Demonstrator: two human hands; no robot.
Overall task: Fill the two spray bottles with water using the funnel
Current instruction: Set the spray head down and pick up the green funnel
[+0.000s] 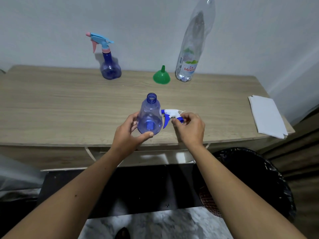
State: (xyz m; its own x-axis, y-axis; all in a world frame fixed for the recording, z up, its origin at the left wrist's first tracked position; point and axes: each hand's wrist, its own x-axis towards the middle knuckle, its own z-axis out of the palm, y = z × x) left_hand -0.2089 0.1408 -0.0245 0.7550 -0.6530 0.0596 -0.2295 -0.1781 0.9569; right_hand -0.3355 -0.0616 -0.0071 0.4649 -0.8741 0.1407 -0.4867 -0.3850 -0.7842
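At the near edge of the desk (51, 107) we see the left hand (128, 133) with fingers wrapped around the open blue bottle (150, 116), the right hand (189, 128) pinching its removed spray head (172, 115) just beside, and farther back the green funnel (161, 75) between the second spray bottle (110, 66) and the water bottle (191, 49).

A pale wood-grain desk (51, 109) spans the frame's middle. Upper left on it stands a capped blue spray bottle (110, 66); upper centre, an upturned green funnel (161, 77) beside a tall water bottle (189, 62). An open blue bottle (149, 118) stands centre, folded white paper (267, 116) at right.
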